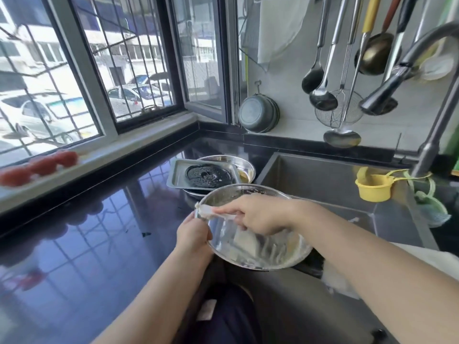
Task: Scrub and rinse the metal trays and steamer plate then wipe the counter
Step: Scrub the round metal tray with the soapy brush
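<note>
Over the sink's edge, your left hand (193, 234) pinches the round metal tray (258, 252) by its rim while your right hand (258, 214) clamps a cloth (211, 211). Thin, stiff, soapy-slick steel: keep that rim hold firm.

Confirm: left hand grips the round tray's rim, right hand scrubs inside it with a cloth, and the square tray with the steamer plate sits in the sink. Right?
Not quite. The head view shows the square tray with the steamer plate on the counter, left of the sink, stacked on a round tray.
</note>
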Demonstrator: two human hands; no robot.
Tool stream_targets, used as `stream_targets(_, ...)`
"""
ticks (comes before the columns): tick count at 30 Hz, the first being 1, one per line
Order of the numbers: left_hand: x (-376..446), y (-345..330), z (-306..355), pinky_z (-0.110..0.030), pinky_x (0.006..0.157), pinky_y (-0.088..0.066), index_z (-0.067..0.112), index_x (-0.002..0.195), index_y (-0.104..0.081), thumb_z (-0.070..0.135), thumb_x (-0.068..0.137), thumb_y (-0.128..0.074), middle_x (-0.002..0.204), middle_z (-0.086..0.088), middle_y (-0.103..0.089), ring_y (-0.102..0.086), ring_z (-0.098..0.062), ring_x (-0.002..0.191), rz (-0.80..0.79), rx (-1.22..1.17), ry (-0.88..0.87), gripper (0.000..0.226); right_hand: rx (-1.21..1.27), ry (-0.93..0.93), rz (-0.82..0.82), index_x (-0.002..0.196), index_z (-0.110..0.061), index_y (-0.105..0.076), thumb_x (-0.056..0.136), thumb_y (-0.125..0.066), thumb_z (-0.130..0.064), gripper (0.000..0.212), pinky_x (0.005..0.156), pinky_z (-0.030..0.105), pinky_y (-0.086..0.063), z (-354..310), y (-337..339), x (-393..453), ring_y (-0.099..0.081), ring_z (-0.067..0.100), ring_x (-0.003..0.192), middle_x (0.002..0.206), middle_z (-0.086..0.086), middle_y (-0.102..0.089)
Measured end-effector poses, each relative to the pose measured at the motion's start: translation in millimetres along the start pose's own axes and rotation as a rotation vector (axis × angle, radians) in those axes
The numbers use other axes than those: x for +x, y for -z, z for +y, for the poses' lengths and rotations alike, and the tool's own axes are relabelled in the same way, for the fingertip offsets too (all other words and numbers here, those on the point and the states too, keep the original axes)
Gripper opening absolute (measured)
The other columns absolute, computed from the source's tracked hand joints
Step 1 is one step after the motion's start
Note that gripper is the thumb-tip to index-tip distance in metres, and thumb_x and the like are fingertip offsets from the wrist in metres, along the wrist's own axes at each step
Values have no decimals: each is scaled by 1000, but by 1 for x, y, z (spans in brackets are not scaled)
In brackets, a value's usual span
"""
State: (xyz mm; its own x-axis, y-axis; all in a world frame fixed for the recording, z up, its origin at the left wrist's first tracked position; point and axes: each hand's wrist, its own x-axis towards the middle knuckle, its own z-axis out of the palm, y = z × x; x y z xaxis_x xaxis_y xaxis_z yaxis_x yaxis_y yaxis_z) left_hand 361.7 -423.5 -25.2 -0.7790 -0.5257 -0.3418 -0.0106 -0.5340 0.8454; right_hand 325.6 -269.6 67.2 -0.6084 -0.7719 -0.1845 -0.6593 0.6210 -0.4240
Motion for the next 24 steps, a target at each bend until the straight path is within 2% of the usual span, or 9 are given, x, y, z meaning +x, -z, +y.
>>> stream_targets(2, 26, 8, 7, -54, 101, -51, 8, 108, -80, -21, 46, -40, 108, -26, -74, -70, -46, 104, -18, 53, -27, 79, 42, -27, 26, 151, -49, -38, 102, -35, 0, 69, 47, 19, -35, 9, 5, 5, -43, 11, 58, 69, -24, -51)
stream_targets(4, 44, 11, 12, -51, 92, -54, 12, 106, -81, -19, 41, -32, 105, -25, -76, -70, -44, 96, -10, 125, -30, 87, 60, -56, 42, 150, -50, -38, 100, -35, 1, 72, 55, 28, -37, 20, 7, 8, -44, 16, 63, 74, -19, -54)
stream_targets(7, 58, 10, 25, -36, 70, -45, 8, 105, -80, -27, 58, -24, 88, -21, -71, -61, -34, 77, 26, 194, -4, 82, 123, -119, 67, 145, -61, -38, 99, -36, 0, 77, 61, 36, -40, 38, 4, 18, -44, 23, 69, 81, -2, -61)
stream_targets(11, 91, 9, 38, -31, 63, -34, 7, 103, -76, -27, 69, -27, 79, -12, -55, -44, -27, 79, 143, 298, 28, 68, 145, -195, 120, 143, -63, -36, 102, -36, -9, 67, 62, 38, -38, 60, 1, 31, -41, 22, 68, 83, 10, -58)
stream_targets(14, 116, 6, 58, -28, 60, -36, -1, 79, -63, -26, 72, -35, 72, -12, -47, -47, -28, 77, 171, 389, 46, 38, 154, -242, 160, 140, -66, -37, 103, -34, -14, 64, 64, 33, -42, 74, 5, 47, -44, 17, 67, 84, 3, -60)
stream_targets(16, 129, 5, 64, -25, 55, -36, 2, 70, -54, -24, 77, -35, 66, -12, -47, -49, -27, 69, 122, 425, 1, 34, 145, -249, 166, 140, -66, -37, 103, -35, -13, 64, 63, 31, -42, 75, 9, 59, -44, 15, 66, 84, -1, -60)
stream_targets(19, 137, 18, 68, -29, 60, -48, 8, 73, -59, -13, 76, -41, 64, -8, -58, -56, -26, 63, -52, 511, -77, 28, 106, -236, 132, 143, -62, -37, 102, -37, -11, 65, 59, 33, -39, 66, 11, 80, -43, 17, 62, 76, -5, -57)
stream_targets(21, 141, 37, 75, -22, 59, -41, 8, 69, -55, -8, 75, -50, 59, -1, -55, -49, -21, 61, -128, 658, -128, 18, 92, -231, 101, 147, -56, -35, 102, -37, -8, 66, 54, 30, -36, 55, 12, 98, -40, 15, 57, 68, -7, -49)
stream_targets(24, 157, 64, 82, -32, 61, -50, 8, 100, -66, -4, 94, -51, 77, -11, -60, -54, -25, 67, -137, 628, -119, 20, 105, -210, 139, 148, -56, -36, 100, -40, -6, 69, 47, 26, -33, 39, 6, 142, -39, 13, 53, 69, -3, -51)
